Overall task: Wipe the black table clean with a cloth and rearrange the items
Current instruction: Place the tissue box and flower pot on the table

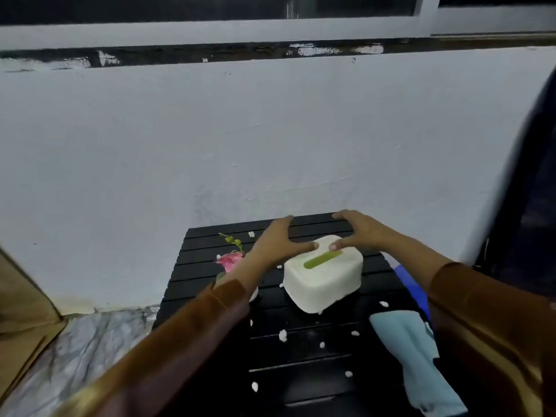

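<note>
On the black slatted table [301, 353], the white tissue box [323, 273] with its green slot sits near the far edge, and we take it as our landmark. Our left hand [278, 240] and right hand [359, 231] both hover over the box's far top edge, fingers spread and thumbs touching the lid, not clenched around it. Left of the box a pink flower [230, 260] shows behind our left sleeve. Near and right of the box lies the light blue cloth [412, 353]. White scraps [282, 335] dot the slats nearer us than the box.
</note>
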The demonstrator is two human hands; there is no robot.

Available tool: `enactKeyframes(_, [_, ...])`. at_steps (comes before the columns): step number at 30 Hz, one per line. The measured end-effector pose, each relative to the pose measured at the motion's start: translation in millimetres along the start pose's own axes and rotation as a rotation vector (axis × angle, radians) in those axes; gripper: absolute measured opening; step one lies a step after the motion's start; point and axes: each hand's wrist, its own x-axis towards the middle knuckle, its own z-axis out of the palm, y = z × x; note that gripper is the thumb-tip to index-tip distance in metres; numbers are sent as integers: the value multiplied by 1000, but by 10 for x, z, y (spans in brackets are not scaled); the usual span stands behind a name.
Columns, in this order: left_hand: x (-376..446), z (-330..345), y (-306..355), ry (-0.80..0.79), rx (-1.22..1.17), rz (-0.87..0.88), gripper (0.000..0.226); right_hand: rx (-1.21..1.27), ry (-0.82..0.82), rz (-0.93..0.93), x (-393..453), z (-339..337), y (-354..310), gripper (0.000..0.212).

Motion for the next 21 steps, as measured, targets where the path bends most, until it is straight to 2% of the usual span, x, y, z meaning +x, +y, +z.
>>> enactKeyframes(4, [-144,381,-221,-55,-13,-68,112,-1,-30,37,-133,179,197,95])
enactKeyframes(8, [-147,661,-404,-37,-71,-101,125,-29,-38,23,-118,321,395,119])
enactKeyframes(12, [-98,928,-616,36,-173,-90,130,25,-3,3,-87,445,579,104])
enactKeyframes(16, [-10,1086,-748,82,-243,-98,137,72,33,-10,-27,553,723,100])
enactKeyframes(21, [73,1220,-832,131,-381,-65,124,111,74,-12,-2,612,817,95])
